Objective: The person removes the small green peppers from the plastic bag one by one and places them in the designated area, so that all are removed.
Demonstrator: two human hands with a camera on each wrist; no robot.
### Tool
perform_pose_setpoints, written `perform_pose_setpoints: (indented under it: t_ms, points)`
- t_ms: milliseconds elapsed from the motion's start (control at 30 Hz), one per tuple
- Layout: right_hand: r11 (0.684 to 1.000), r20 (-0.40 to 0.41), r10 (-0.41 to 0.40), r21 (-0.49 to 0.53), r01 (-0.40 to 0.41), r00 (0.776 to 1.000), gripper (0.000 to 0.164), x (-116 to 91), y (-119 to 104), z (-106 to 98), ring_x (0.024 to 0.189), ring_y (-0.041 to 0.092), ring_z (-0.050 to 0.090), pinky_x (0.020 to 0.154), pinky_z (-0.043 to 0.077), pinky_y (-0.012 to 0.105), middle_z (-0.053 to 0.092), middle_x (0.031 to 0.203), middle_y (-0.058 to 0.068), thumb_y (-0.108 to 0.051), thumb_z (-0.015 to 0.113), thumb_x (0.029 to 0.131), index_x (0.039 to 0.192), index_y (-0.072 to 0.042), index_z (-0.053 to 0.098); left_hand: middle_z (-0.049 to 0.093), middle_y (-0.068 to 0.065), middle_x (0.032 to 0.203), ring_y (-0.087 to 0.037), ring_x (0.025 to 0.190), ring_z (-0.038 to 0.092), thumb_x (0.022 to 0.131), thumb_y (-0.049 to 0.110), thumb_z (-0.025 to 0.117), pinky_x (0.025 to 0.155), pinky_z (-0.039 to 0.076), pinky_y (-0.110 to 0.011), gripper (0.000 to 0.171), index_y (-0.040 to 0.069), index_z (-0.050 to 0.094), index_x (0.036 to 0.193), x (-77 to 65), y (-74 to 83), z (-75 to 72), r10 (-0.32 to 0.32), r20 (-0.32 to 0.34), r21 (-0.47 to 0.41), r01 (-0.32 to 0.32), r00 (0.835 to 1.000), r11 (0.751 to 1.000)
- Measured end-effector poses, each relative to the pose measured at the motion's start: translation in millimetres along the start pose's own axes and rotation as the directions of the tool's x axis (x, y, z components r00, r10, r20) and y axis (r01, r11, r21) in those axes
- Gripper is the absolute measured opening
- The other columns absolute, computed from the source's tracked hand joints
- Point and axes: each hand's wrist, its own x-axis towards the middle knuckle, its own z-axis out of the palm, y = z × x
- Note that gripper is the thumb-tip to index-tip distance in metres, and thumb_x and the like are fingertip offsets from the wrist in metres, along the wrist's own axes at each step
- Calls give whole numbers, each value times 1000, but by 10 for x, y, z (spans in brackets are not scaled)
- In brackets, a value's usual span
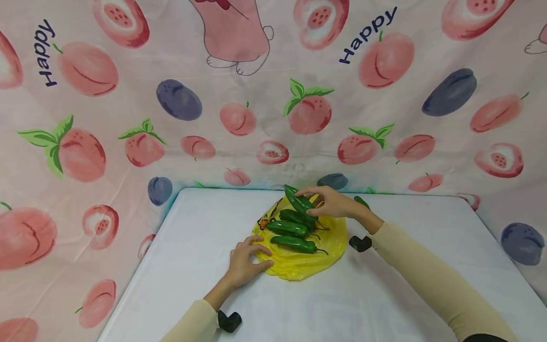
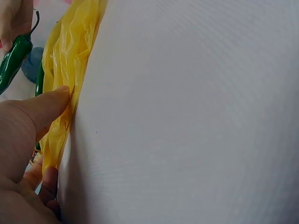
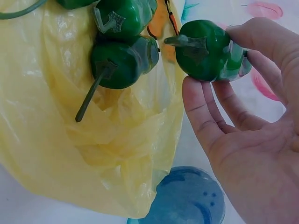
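Observation:
My right hand pinches a green chili pepper between thumb and fingers, above the far part of a yellow plastic bag. In the right wrist view the held pepper points its stem toward the bag, clear of the other peppers. Three more green chili peppers lie side by side on the bag, their stems toward the right. At the bag's near left edge rests my left hand, thumb and fingers spread apart. The left wrist view shows its thumb touching the crinkled plastic.
Behind my right wrist another green pepper lies on the white table, partly hidden. A fruit-print cloth hangs behind and beside the table. Dark wrist devices sit at both wrists. Black and orange print marks the bag's far left part.

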Motion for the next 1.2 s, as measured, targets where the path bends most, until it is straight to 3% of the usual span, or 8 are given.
perform_pose_setpoints:
  t_ms: [267,733,1200]
  points:
    - [999,1,42,22,-42,999,56,-22,35,11,125,36,58,99,51,50,54,142,14,-10,74,94,146,-20,56,60,-8,137,-35,122,50,84,30,87,90,29,-54,14,24,78,94,0,-2,8,-3,4,2,3,1000,1000]
    - [1000,-26,29,-4,-29,999,54,-114,88,-91,119,39,62,95,53,51,57,141,17,-9,74,94,145,-16,58,59,-6,140,-35,123,49,85,28,86,92,28,-54,13,25,79,96,6,-4,-4,-5,13,-1,5,1000,1000]
    - [997,-60,66,-47,-69,996,53,-412,137,-292,110,39,64,92,55,51,57,136,22,-8,74,94,144,-12,57,60,-7,139,-36,123,49,85,27,86,92,27,-57,13,24,78,95,-14,10,4,-3,2,-13,3,1000,1000]
